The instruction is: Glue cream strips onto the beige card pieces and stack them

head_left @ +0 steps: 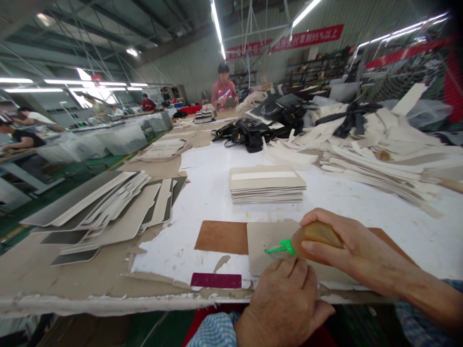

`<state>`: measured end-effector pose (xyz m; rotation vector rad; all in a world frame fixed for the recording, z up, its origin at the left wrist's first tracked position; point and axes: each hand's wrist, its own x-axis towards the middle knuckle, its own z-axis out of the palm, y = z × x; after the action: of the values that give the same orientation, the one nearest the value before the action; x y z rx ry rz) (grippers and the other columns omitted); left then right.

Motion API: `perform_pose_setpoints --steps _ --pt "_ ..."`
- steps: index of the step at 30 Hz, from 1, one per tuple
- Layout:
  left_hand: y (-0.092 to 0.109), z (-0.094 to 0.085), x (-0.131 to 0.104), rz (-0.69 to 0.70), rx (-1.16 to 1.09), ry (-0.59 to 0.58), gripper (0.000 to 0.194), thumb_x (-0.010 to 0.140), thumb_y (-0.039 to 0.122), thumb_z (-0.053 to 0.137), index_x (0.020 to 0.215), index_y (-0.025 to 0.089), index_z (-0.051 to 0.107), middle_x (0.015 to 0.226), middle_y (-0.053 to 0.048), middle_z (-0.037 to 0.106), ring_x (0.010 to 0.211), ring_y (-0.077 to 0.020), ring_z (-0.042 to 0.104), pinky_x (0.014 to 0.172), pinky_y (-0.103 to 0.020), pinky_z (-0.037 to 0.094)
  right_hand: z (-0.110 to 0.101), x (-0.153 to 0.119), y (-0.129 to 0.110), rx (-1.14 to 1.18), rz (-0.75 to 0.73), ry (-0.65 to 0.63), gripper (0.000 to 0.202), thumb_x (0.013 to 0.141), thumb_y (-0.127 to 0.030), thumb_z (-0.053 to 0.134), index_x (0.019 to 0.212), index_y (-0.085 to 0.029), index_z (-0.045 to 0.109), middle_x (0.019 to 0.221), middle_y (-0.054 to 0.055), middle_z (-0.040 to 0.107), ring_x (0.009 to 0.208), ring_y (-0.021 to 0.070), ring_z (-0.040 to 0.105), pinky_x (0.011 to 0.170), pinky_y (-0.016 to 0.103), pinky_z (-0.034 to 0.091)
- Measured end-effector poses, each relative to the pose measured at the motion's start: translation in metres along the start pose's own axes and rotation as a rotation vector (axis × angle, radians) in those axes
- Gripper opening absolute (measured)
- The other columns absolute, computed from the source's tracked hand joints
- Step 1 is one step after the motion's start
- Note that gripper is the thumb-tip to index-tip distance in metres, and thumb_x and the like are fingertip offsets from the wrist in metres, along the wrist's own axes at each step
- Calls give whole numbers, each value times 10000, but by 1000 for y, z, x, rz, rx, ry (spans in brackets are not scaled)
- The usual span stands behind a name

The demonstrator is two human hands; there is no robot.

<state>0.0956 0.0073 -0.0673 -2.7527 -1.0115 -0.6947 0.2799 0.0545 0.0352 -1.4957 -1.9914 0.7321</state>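
My right hand [334,238] is wrapped round an amber glue bottle [314,237] with a green nozzle [284,247]. The nozzle's tip points left, over a beige panel [257,241] at the table's front. Just below the bottle, my left hand [284,294] lies on the panel's front edge, its fingers bent; whether it grips anything is hidden. A brown piece [222,237] adjoins the panel on the left, and another brown piece [392,243] shows past my right wrist. Nearer the front edge lies a maroon strip [216,280].
Behind the panel stands a stack of beige panels [267,185]. Loose grey and beige pieces [112,207] spread at the left. Black bags [253,132] and piled beige strips [390,159] lie farther back and right. A person [224,90] is at the table's far end.
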Motion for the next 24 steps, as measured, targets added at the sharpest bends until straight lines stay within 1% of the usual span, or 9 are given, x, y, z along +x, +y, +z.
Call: perform_pose_setpoints --steps 3,6,10,13,15,16,19,22,24 --pt "0 -1 0 -7 10 -3 556 1108 609 551 1301 107 691 1309 -117 785 1264 -276 719 1062 -378 595 -5 -2 3 -38 9 42 309 788 -574 646 904 -288 671 734 -6 727 642 240 653 615 357 486" --pt "1 -3 0 -14 12 -11 558 1107 614 550 1303 112 693 1327 -112 785 1274 -269 717 1067 -372 595 -4 -2 8 -43 26 82 339 750 -609 666 890 -301 677 783 9 744 699 269 686 642 376 504" --pt "0 -4 -1 -13 13 -5 562 1100 627 558 1289 117 698 1336 -104 786 1266 -260 718 1064 -367 598 1 0 10 -32 31 102 338 751 -612 679 888 -302 686 803 17 751 728 277 694 661 385 523" --pt "0 -5 -1 -7 23 16 551 1098 615 571 1290 114 697 1333 -108 786 1269 -259 713 1077 -363 591 9 1 19 52 53 98 350 770 -606 677 919 -289 685 782 8 735 733 270 686 665 377 539" --pt "0 -5 0 -9 24 8 546 1094 623 573 1271 124 702 1322 -102 785 1251 -258 717 1067 -365 596 14 1 32 150 107 122 397 783 -622 715 981 -279 688 800 5 736 759 274 692 673 374 560" --pt "0 -4 0 -12 23 2 540 1092 627 575 1258 131 706 1311 -96 786 1239 -255 720 1058 -364 602 16 0 40 215 148 159 436 780 -637 752 1020 -278 691 827 6 745 786 280 702 678 374 572" --pt "-1 1 1 -18 26 43 519 1075 633 598 1217 149 719 1264 -71 803 1199 -243 736 1021 -350 621 15 -3 67 562 292 337 552 734 -663 861 1101 -279 712 993 33 793 937 316 742 724 383 627" --pt "-4 11 0 4 52 185 518 1081 636 565 1205 161 731 1240 -57 827 1152 -230 767 969 -326 639 -2 -13 95 951 378 513 497 767 -631 871 1114 -301 741 1186 53 800 1066 322 753 767 393 671" --pt "-9 21 -3 18 71 285 514 1119 608 477 1203 174 740 1208 -57 844 1111 -226 789 936 -320 645 -22 -25 114 1043 370 618 419 839 -623 817 1130 -329 744 1228 46 796 1076 305 759 771 396 678"
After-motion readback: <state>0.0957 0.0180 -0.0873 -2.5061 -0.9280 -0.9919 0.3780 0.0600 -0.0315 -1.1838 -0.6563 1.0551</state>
